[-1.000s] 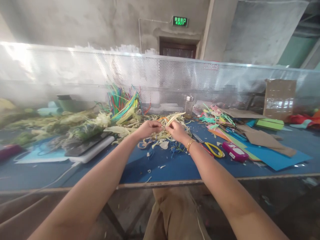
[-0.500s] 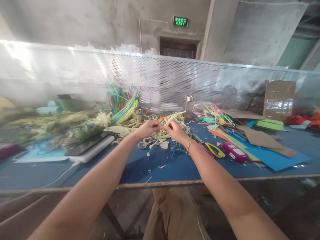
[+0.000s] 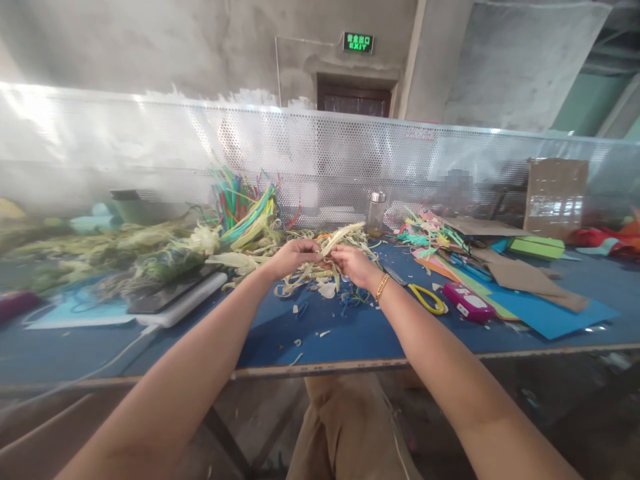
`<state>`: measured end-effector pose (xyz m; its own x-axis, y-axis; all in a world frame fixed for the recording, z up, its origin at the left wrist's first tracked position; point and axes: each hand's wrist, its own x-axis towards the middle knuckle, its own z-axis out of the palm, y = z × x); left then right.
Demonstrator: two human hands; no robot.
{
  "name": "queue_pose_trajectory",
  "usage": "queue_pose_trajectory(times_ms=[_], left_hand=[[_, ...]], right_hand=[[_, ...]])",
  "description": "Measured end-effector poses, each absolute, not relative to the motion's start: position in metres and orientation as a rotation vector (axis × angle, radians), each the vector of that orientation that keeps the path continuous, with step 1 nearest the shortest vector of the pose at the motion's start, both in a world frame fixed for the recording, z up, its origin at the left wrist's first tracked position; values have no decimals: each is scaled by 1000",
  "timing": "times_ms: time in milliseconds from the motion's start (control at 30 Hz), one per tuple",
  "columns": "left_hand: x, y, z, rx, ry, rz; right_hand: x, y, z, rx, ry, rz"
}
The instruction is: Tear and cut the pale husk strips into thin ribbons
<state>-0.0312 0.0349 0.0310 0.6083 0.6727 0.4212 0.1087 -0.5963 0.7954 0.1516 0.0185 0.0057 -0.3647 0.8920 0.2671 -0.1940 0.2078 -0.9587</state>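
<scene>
A pale yellow strip of what looks like corn husk (image 3: 345, 233) is pinched between my two hands, its broad end pointing up and to the right. My left hand (image 3: 296, 257) has thumb and fingers closed at the strip's lower part. Close beside it, my right hand (image 3: 356, 265) grips the same strip, fingers bent; a gold bracelet circles that wrist. Beneath and behind both hands lies a loose heap of pale husk pieces (image 3: 327, 289). The exact contact between fingertips and strip is partly hidden.
Yellow-handled scissors (image 3: 427, 299) and a purple device (image 3: 469, 303) lie to the right, near cardboard and coloured sheets (image 3: 565, 319). Colourful pipe-like stems (image 3: 245, 207) and a white power strip-like block with a cable (image 3: 175, 310) are leftward. A bottle (image 3: 377, 212) stands behind.
My right hand has turned and the husk strip now stands more steeply, its tip shifted left. My right forearm covers more of the scissors. Both hands stay closed together.
</scene>
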Motion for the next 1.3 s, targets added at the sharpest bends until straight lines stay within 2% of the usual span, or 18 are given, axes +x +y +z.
queue_pose_trajectory(times_ms=[167,533,700,800,967,1033,1100,1300], left_hand=[[-33,38,29,2037,637,999],[-28,47,20,2033,914,1148],[-32,45,24,2012,1044,1172],[-35,45,25,2014,1127,1157],[-37,45,25,2086,1188,1113],[-38,46,25,2107,1124,1092],[-40,47,25,2107,1054,1076],[-43,49,25,2111,932,997]], right_hand=[[152,20,2,-780,-1496,1327],[155,19,4,-996,-1832,364],[157,9,13,-1002,-1883,131],[158,7,17,-952,-1900,249],[160,9,17,-815,-1817,886],[160,10,18,-757,-1744,1015],[161,10,19,-703,-1724,1013],[159,14,16,-782,-1609,735]])
